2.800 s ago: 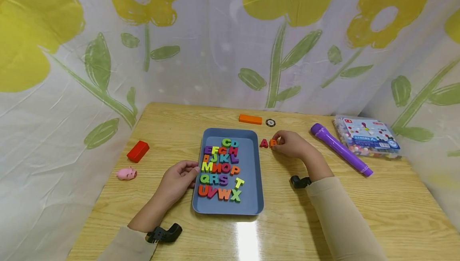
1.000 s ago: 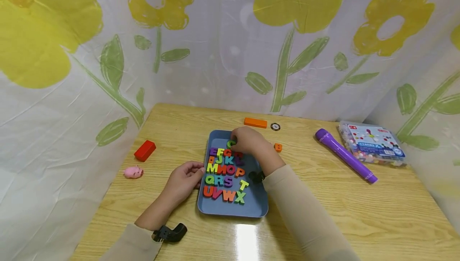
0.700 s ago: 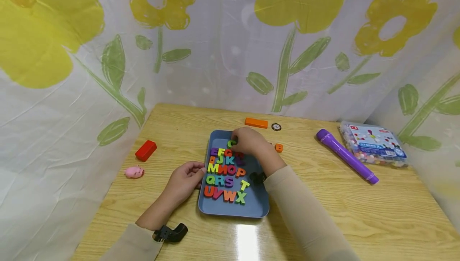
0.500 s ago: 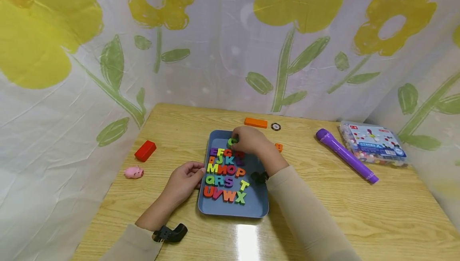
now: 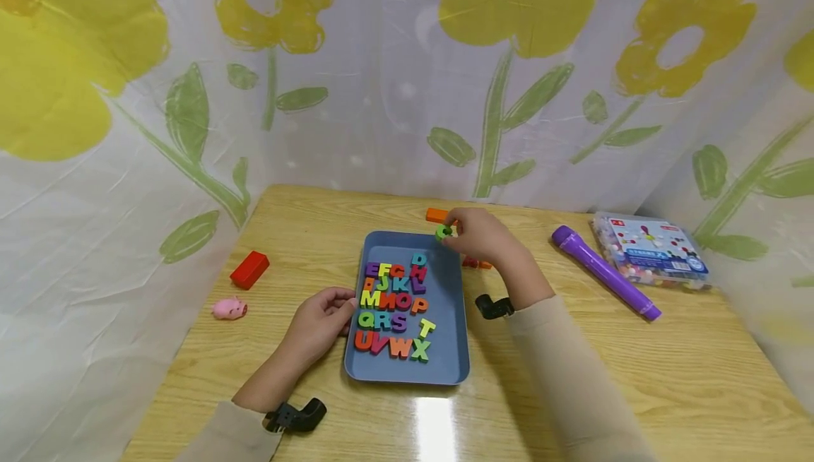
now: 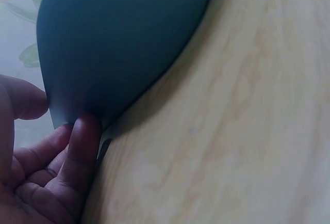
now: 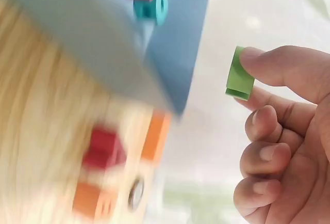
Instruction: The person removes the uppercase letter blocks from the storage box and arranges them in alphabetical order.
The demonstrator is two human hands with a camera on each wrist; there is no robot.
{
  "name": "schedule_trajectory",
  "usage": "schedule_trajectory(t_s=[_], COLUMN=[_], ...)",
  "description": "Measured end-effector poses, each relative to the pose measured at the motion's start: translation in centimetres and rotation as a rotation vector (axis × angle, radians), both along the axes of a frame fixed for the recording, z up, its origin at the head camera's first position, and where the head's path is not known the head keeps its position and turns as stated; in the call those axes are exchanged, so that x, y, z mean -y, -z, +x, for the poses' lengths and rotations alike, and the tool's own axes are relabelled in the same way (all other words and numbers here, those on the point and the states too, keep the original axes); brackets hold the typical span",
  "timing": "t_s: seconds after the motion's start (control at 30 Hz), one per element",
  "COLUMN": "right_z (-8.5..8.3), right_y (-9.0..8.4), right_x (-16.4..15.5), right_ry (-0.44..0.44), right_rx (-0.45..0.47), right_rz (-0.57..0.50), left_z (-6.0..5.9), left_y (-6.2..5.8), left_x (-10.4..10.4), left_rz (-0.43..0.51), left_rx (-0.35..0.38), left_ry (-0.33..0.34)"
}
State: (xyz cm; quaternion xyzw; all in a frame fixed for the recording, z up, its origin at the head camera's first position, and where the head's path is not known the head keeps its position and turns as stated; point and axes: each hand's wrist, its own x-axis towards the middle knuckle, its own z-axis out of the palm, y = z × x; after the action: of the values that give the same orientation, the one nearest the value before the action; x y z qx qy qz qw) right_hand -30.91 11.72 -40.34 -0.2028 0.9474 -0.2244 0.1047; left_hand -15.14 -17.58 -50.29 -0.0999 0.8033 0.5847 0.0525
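My right hand (image 5: 483, 236) pinches a green letter C (image 5: 441, 233) between thumb and index finger, raised over the blue tray's far right corner. In the right wrist view the green letter (image 7: 240, 74) appears edge-on, the other fingers curled. My left hand (image 5: 321, 321) grips the left wall of the tray (image 5: 448, 335), thumb at the rim and fingers against the outer side, as the left wrist view shows. Rows of coloured letters, such as a teal D (image 5: 418, 259) and a yellow T (image 5: 427, 328), lie in it. A red A (image 7: 103, 149) and an orange B (image 7: 93, 199) lie outside.
Behind the tray is an orange block (image 5: 436, 215); a round chip (image 7: 136, 193) lies near it. A purple microphone (image 5: 604, 271) and a clear box of beads (image 5: 655, 250) are at the right. At the left lie a red block (image 5: 250, 270) and a pink pig (image 5: 229, 308).
My right hand has lifted the green C out of the tray's top row and carried it right, to the far right corner. The left hand has stayed at the tray's left wall.
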Motion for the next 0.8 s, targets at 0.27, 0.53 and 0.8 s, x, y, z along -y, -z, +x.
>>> schedule_trajectory(t_s=[0.27,0.53,0.8], right_z=[-0.2,0.4,0.6], right_y=[1.3,3.5,4.4], right_x=[-6.8,-10.1,-10.6], right_ry=[0.081,0.135,0.156], right_rx=[0.039,0.089,0.103], right_rz=[0.007,0.052,0.052], left_z=[0.2,0.1,0.0], left_y=[-0.2,0.0,0.2], left_x=[0.1,0.2,0.0], left_rz=[-0.005,-0.005,0.011], left_rx=[-0.003,-0.003,-0.017], left_ry=[0.010,0.010,0.019])
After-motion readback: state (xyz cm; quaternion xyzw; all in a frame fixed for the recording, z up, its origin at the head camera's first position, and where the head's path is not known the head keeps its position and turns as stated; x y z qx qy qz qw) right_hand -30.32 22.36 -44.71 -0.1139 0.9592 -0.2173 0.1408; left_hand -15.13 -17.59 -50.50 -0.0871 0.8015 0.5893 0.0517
